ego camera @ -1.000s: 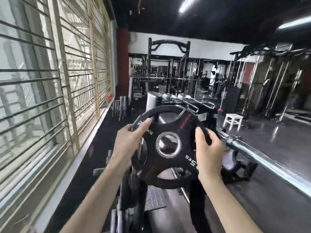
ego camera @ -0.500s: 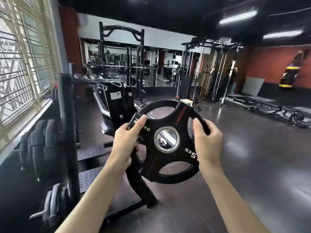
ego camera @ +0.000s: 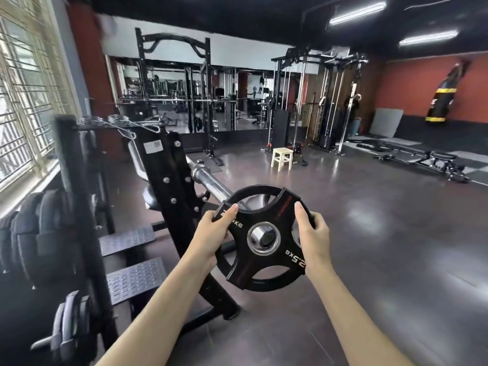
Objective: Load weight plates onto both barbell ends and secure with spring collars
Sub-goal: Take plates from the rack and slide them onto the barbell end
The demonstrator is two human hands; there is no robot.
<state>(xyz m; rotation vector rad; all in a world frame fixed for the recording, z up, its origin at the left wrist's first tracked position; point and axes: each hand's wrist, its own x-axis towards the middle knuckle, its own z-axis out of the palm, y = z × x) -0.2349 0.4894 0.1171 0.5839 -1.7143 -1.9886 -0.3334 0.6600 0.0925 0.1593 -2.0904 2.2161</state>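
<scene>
A black 2.5 kg weight plate (ego camera: 264, 262) with three grip holes and a steel-lined centre hole is held upright in front of me. My left hand (ego camera: 211, 233) grips its left rim and my right hand (ego camera: 314, 231) grips its right rim. The chrome barbell sleeve (ego camera: 211, 184) runs from the rack toward the plate, and its end shows inside the plate's centre hole. Spring collars (ego camera: 121, 122) lie on top of the plate rack at the left.
The black bench rack upright (ego camera: 174, 186) stands just left of the plate. A plate storage tree (ego camera: 66, 207) with several dark plates fills the lower left. A small white stool (ego camera: 282, 158), benches (ego camera: 422, 154) and cable machines stand across the dark floor.
My view has swung right and down, bringing the barbell sleeve into line. Both hands carried the plate lower and onto the sleeve's end; the grip is unchanged.
</scene>
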